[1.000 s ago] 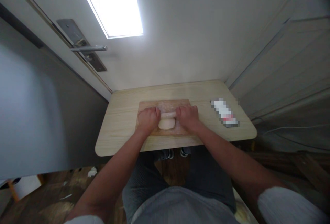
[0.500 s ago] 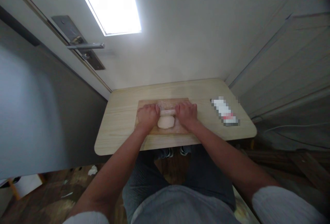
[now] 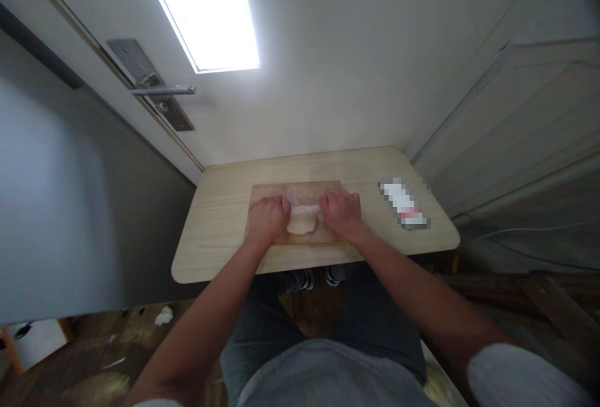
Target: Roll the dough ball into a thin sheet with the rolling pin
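A pale rolling pin (image 3: 304,209) lies crosswise on a flour-dusted wooden board (image 3: 300,188). My left hand (image 3: 269,218) is closed around its left end, and my right hand (image 3: 341,212) grips the right end. Under the pin and on its near side is a flattened piece of pale dough (image 3: 301,225). The pin covers the dough's far part. Both ends of the pin are hidden inside my fists.
The board sits on a light wood table (image 3: 215,226) with rounded corners. A blurred-out flat object (image 3: 404,204) lies on the table's right side. Behind the table stands a door with a metal handle (image 3: 164,90). A crumpled white scrap (image 3: 164,315) is on the floor.
Both hands have moved the rolling pin slightly toward me, from the dough's far edge onto the dough. The camera view has shifted a little.
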`<state>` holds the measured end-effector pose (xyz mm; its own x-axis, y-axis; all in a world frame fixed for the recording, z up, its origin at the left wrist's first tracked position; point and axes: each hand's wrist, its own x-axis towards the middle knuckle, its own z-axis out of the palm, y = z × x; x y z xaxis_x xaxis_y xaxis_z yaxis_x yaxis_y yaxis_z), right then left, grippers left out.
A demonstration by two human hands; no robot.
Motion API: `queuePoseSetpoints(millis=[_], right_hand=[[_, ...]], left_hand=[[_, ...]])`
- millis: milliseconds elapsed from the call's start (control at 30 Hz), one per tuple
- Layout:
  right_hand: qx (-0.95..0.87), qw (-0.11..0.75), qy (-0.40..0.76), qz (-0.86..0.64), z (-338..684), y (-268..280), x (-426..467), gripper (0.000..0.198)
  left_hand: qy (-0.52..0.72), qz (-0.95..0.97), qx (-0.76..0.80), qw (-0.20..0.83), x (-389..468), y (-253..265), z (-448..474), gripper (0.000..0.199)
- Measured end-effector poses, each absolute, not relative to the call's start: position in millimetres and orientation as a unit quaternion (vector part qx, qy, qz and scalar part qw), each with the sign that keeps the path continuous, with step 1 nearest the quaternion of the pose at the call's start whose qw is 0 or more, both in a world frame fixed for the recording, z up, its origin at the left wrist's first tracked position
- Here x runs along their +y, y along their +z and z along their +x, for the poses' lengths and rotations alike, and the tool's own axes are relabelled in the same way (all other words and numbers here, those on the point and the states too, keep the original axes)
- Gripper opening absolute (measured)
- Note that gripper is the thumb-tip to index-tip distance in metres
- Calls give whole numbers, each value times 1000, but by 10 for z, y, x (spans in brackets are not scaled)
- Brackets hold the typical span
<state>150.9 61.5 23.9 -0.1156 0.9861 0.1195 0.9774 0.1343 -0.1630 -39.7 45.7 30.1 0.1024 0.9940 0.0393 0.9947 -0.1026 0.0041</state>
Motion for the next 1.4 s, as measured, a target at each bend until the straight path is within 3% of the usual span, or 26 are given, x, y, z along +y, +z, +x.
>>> queuePoseSetpoints(millis=[367, 633, 1400], right_hand=[[-737, 136, -14, -662, 1527, -57, 509, 45], [-736, 108, -2, -668, 1512, 27, 549, 45], [-742, 147, -41, -652, 1564, -34, 201, 42]], left_hand=[[-54, -747, -662, 23, 397, 121, -418, 49], [-31, -746, -665, 3, 441, 158, -419, 48], [-51, -752, -657, 17, 99, 135, -389, 44]])
